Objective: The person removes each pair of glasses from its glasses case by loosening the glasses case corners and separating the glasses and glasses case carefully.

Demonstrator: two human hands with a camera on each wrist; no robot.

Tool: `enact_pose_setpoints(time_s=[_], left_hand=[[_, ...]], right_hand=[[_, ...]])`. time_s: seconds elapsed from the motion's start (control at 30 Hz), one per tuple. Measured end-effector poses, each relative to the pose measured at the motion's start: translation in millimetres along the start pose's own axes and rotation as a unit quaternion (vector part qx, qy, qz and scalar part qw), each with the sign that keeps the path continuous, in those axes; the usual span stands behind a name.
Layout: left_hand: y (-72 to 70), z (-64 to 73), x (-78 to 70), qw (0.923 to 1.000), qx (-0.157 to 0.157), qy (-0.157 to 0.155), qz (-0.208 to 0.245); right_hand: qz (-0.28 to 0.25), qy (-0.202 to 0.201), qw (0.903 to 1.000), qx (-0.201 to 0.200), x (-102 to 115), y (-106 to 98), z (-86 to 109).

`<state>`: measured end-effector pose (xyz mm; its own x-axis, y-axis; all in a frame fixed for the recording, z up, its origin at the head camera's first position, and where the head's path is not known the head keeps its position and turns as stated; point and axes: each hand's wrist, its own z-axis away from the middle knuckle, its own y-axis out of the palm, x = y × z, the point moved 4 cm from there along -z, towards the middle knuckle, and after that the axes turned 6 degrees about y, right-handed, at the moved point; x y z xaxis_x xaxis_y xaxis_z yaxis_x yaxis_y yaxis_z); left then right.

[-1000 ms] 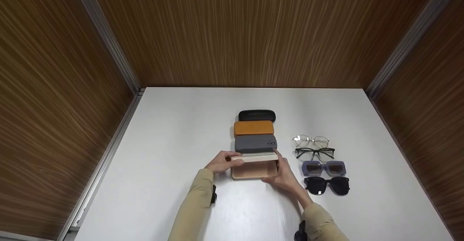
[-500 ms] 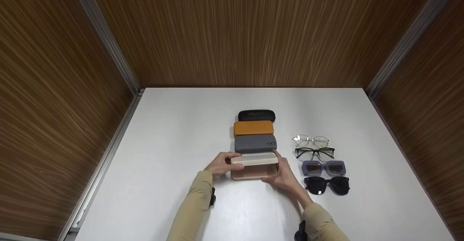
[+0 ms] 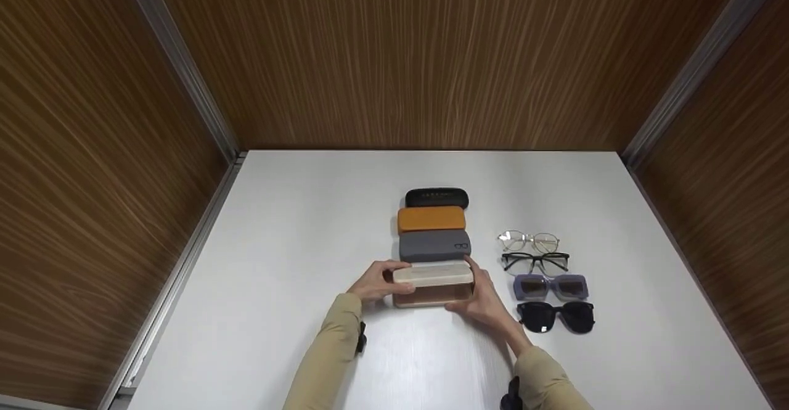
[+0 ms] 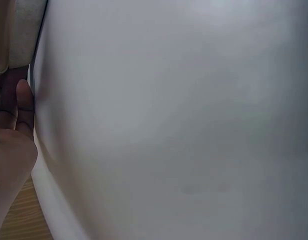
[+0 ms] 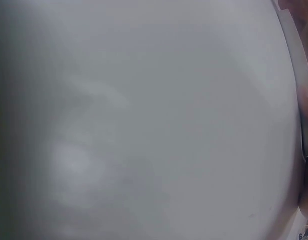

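Observation:
A cream glasses case [image 3: 433, 274] with a pinkish-tan inside lies on the white table, its lid partly raised and its mouth facing the person. At the lid's left end my left hand [image 3: 373, 282] pinches it, thumb on the front edge and fingers behind. My right hand [image 3: 483, 299] grips the case's right end, with the thumb at the lower front edge and the fingers toward the back. Only part of the left hand [image 4: 14, 145] and the case [image 4: 25, 37] shows in the left wrist view. The right wrist view catches the case [image 5: 295, 50] at its edge.
Behind the cream case lie a grey case [image 3: 431, 246], an orange case [image 3: 430, 219] and a black case [image 3: 436, 198]. To the right are wire-framed glasses [image 3: 528, 235], black-framed glasses [image 3: 535, 256], purple sunglasses [image 3: 550, 277] and black sunglasses [image 3: 558, 307]. Wood-grain panels [image 3: 394, 58] wall the table.
The lid of the cream case has swung down toward the person, narrowing the opening. My left hand has lowered slightly with it. The right hand keeps its grip in the same place.

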<state>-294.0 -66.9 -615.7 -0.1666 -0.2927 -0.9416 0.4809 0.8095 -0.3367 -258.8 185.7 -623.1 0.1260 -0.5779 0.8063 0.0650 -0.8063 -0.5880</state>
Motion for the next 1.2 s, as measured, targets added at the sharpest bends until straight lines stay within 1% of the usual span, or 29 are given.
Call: enact_pose_setpoints(time_s=[0.1, 0.23, 0.43, 0.57, 0.73, 1.0, 1.2], left_hand=[[0.3, 0.6, -0.1, 0.9999, -0.001, 0.003, 0.015], [1.2, 1.5, -0.4, 0.9994, -0.002, 0.002, 0.034], [1.6, 3.4, -0.2, 0.9997, -0.003, 0.004, 0.023], [1.5, 3.7, -0.7, 0.9997, -0.006, 0.003, 0.023], [1.8, 3.2, -1.2, 0.9996, -0.008, 0.004, 0.025], [1.8, 2.7, 0.8, 0.9997, -0.007, 0.002, 0.022], [0.8, 3.2, 1.4, 0.9997, -0.006, 0.017, 0.016]], right_hand=[[0.01, -0.007, 0.9999, -0.004, 0.0, 0.4, 0.4], [0.006, -0.009, 0.9999, -0.005, 0.0, 0.4, 0.9], [-0.015, 0.011, 0.9998, 0.005, 0.6, 0.4, 0.9], [-0.021, 0.01, 0.9997, 0.003, 0.7, 0.1, 1.0], [-0.018, 0.007, 0.9998, -0.002, 0.7, -0.7, 0.0], [-0.014, 0.013, 0.9998, 0.0, -0.4, -0.5, 0.1], [0.001, 0.005, 1.0, 0.001, -0.9, 0.4, -0.1]])
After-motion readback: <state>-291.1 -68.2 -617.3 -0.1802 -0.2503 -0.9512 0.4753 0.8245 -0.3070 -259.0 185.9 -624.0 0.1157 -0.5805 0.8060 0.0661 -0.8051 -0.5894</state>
